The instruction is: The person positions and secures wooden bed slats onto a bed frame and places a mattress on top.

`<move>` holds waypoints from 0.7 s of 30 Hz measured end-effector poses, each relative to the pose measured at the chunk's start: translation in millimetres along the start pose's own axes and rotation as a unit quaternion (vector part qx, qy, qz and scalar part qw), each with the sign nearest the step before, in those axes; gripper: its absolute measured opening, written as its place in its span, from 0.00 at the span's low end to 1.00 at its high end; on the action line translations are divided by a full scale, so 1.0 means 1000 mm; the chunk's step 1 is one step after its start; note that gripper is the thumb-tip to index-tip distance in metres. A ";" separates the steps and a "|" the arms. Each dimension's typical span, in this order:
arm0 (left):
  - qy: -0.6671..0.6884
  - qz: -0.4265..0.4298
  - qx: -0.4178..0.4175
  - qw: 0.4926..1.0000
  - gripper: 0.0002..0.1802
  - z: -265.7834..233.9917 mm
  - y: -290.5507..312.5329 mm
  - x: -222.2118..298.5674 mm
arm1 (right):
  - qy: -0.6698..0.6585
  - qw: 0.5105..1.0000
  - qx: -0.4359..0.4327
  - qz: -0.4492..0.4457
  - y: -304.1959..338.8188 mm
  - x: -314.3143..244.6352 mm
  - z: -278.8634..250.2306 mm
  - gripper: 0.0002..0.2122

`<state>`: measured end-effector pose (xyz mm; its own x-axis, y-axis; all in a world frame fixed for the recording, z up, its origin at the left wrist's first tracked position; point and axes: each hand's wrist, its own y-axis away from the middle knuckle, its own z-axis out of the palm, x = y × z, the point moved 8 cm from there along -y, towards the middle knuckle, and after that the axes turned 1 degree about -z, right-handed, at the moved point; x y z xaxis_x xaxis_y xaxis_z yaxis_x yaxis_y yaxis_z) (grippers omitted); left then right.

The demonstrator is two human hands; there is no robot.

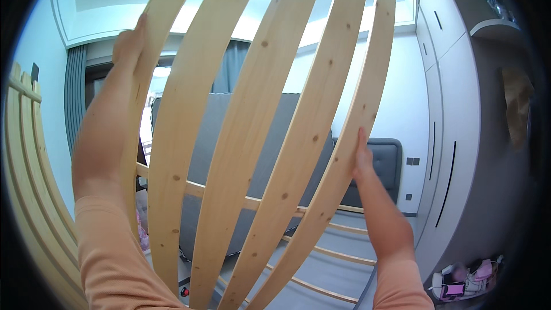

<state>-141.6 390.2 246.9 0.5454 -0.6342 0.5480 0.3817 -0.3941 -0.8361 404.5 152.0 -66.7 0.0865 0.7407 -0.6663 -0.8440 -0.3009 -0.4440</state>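
A large panel of several long, pale wooden slats [249, 115] stands tilted upright in front of me and fills the middle of the head view. A crossbar [252, 202] runs across behind the slats. High on the panel's left edge, my left hand [131, 43] is closed round the outer slat, its fingers partly hidden. My right hand [361, 158] grips the right outer slat lower down, thumb along the edge and other fingers hidden. The panel's top reaches past the upper rim of the view, and its lower end comes close to my body.
Behind the panel, a grey mattress [209, 129] stands on edge. Low wooden bars [344, 256] lie beyond at the lower right, near a grey padded headboard [387, 163]. Another slatted panel [26, 155] leans at the left. White wardrobes [445, 138] line the right, with a basket of pink things [468, 281] below.
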 end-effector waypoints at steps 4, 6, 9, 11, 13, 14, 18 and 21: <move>0.052 0.016 0.018 0.998 0.48 -0.026 0.014 -0.005 | 0.028 0.999 -0.009 -0.023 -0.018 -0.003 -0.002 0.43; 0.051 0.010 0.028 0.998 0.48 -0.027 0.021 -0.012 | 0.035 0.999 -0.016 -0.035 -0.031 -0.003 -0.009 0.44; 0.067 0.002 0.041 0.997 0.49 -0.032 0.028 -0.029 | 0.053 0.997 -0.002 -0.053 -0.024 -0.004 -0.007 0.43; 0.090 -0.006 0.044 0.995 0.50 -0.032 0.029 -0.046 | 0.066 0.996 0.015 -0.065 -0.017 -0.004 -0.007 0.43; 0.070 0.012 0.044 0.997 0.51 -0.027 0.021 -0.060 | 0.077 0.993 0.019 -0.084 -0.015 -0.005 -0.009 0.43; 0.060 0.019 0.046 0.997 0.51 -0.024 0.017 -0.068 | 0.079 0.993 0.019 -0.085 -0.015 -0.006 -0.012 0.42; 0.111 -0.019 0.035 0.993 0.51 -0.019 0.028 -0.080 | 0.050 0.993 -0.019 -0.103 0.003 -0.008 -0.009 0.38; 0.125 -0.043 0.034 0.991 0.50 0.004 0.027 -0.099 | 0.028 0.992 -0.028 -0.123 0.004 -0.021 0.009 0.34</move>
<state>-182.0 444.9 170.3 0.3107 -0.7488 0.5855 0.4728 -0.4126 -0.7786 394.4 140.1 -49.2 0.3173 0.7611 -0.5657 -0.7633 -0.1490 -0.6287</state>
